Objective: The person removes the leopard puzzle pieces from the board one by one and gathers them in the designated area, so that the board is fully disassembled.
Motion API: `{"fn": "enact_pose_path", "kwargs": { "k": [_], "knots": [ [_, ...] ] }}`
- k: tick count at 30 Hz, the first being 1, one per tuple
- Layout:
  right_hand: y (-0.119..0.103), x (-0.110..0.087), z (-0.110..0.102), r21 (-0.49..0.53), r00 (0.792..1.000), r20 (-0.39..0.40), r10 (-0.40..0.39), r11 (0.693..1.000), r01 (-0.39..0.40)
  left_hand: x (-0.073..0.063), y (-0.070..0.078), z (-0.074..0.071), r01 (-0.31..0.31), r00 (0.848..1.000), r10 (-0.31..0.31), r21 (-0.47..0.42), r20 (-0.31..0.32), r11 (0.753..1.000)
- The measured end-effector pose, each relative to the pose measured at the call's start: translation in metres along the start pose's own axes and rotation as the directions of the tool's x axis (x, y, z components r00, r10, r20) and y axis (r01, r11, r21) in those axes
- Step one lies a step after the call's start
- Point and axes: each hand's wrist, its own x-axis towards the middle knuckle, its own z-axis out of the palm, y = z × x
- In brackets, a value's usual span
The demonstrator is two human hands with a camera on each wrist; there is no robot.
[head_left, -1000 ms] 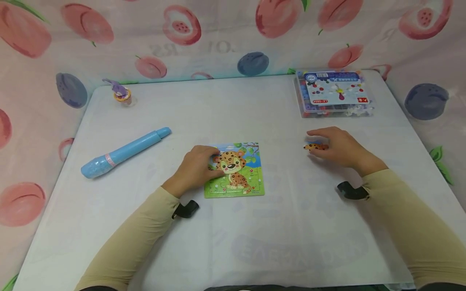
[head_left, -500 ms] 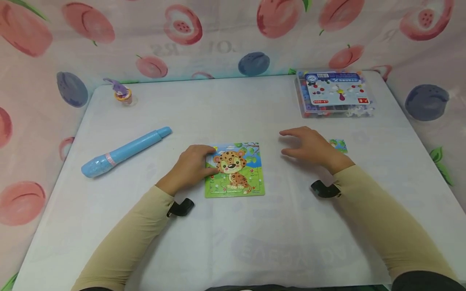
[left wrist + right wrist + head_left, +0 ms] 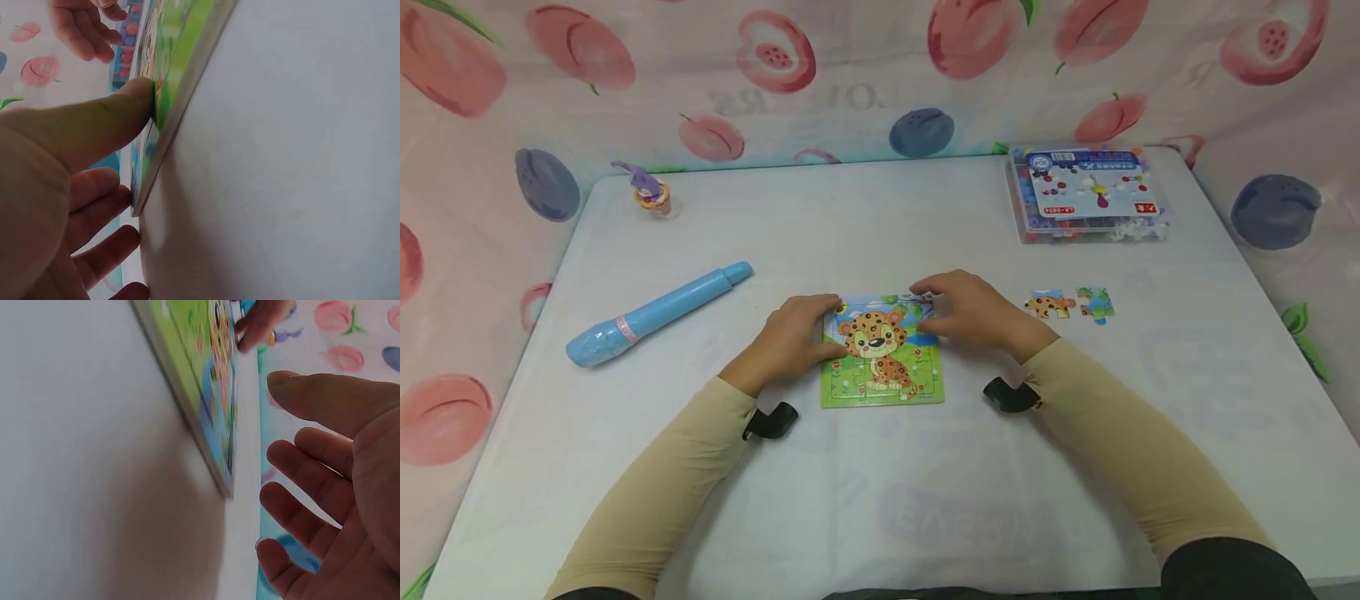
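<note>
A square jigsaw puzzle (image 3: 891,350) with a leopard cub on green grass lies flat on the white table. My left hand (image 3: 786,342) is at its left side; in the left wrist view the thumb (image 3: 119,115) rests on the puzzle, with a fingertip near its corner. My right hand (image 3: 973,317) is over the puzzle's upper right edge, thumb and fingers spread. In the right wrist view its fingers (image 3: 306,469) are apart from the puzzle and hold nothing. Two loose jigsaw pieces lie to the right: one spotted orange (image 3: 1049,305), one green and blue (image 3: 1096,304).
A blue microphone-shaped tube (image 3: 658,315) lies at the left. Behind it stands a small purple-topped toy in a cup (image 3: 652,192). A clear box of colourful parts (image 3: 1090,196) sits at the back right, before a fruit-patterned cloth (image 3: 850,67).
My right hand has let go of the spotted piece and moved left to the puzzle's right edge, uncovering both loose pieces. My left hand has shifted slightly left.
</note>
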Motion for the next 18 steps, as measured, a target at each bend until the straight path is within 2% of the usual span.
{"fn": "enact_pose_path", "kwargs": {
  "k": [3,7,18],
  "knots": [
    [-0.007,0.004,0.007,-0.010,1.000,0.013,-0.014,1.000,0.014,0.001,0.000,-0.001,0.002,1.000,-0.002,0.005,0.014,1.000],
    [-0.011,0.006,0.013,-0.014,0.999,0.041,0.015,1.000,-0.014,0.001,0.000,-0.001,0.002,1.000,-0.002,0.016,0.027,1.000],
    [-0.009,0.004,0.017,0.000,0.998,0.054,0.045,0.999,-0.045,-0.001,0.005,-0.001,-0.026,0.999,0.026,0.010,0.020,1.000]
  ]
}}
